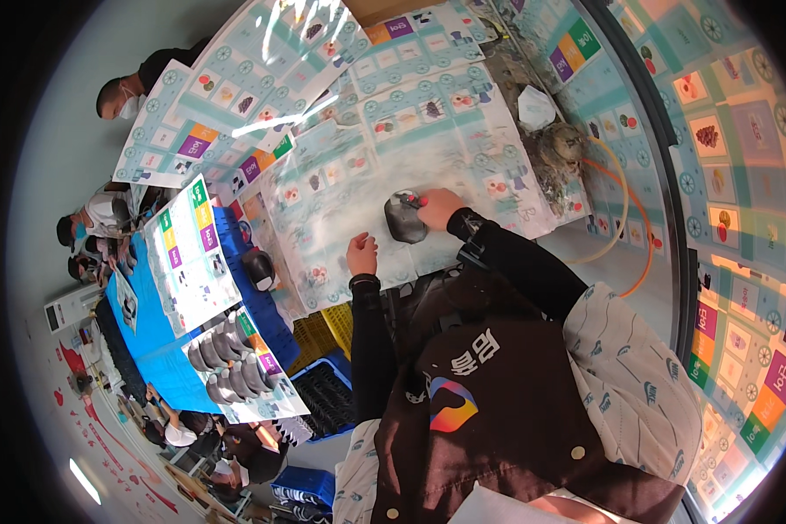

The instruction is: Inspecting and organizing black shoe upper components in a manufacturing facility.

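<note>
Printed plastic sheeting point(463, 131), pale teal with small fruit pictures and coloured squares, covers the worktable; its surface looks glossy, smeared and wet in the middle; the picture is turned, so the table runs toward the upper edge.

Right hand point(437, 208): resting on the far upper side of a dark grey lump point(404, 218), rounded and matt like a stone or clay form, which lies on the sheeting near the table's near edge; the fingers are curled over the lump and appear to pinch a small red object point(410, 200) against it; whether they are tightly pressed cannot be told.

Left hand point(361, 254): flat on the sheeting just beside the lump, apart from it; fingers held together, holding nothing; both forearms wear black sleeves.

Surroundings: a heap of tangled grey-brown fibrous debris point(557, 150) lies at the right end of the table; a crumpled white mask point(534, 108) sits near it; an orange hose point(630, 229) loops below the table edge; a second dark rounded piece point(258, 268) lies on a blue crate point(236, 253) to the left; rows of grey shell-shaped pieces point(231, 358) stand on another printed sheet further left; a yellow crate point(323, 336) and a blue slatted crate point(323, 393) stand below; other seated people point(105, 223) work along the left side.
</note>
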The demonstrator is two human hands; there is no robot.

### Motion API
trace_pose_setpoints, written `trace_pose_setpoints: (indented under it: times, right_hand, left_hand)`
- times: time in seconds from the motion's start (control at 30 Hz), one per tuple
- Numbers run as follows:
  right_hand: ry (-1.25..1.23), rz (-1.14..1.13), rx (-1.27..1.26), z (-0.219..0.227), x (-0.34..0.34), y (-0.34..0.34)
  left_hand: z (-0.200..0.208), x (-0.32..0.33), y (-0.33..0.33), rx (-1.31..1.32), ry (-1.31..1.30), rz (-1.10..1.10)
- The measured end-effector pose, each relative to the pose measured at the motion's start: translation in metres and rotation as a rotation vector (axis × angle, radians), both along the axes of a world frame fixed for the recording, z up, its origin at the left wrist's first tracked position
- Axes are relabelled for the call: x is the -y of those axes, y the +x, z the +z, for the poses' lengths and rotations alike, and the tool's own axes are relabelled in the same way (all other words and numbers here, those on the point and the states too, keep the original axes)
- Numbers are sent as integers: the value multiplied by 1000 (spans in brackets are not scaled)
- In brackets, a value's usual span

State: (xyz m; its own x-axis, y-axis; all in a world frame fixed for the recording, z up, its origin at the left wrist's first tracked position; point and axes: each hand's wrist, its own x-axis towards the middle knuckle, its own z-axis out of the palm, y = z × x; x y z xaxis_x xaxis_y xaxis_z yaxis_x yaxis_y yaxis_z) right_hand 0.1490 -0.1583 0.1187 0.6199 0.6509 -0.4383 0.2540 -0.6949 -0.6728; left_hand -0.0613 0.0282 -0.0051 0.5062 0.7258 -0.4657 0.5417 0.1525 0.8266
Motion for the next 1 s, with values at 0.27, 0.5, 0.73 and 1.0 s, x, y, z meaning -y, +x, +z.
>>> trace_pose_setpoints:
  times: [0.27,0.5,0.73,1.0]
  right_hand:
    - [-59,231,-196,20,2,11]
    - [104,106,-139,25,2,6]
    - [-88,369,-180,10,28,25]
    - [-10,16,-114,47,148,59]
  left_hand:
    - [15,-10,-24,67,51,180]
    - [13,-19,-43,31,66,202]
    - [30,8,-1,-25,224,191]
    - [59,88,105,-690,531,-67]
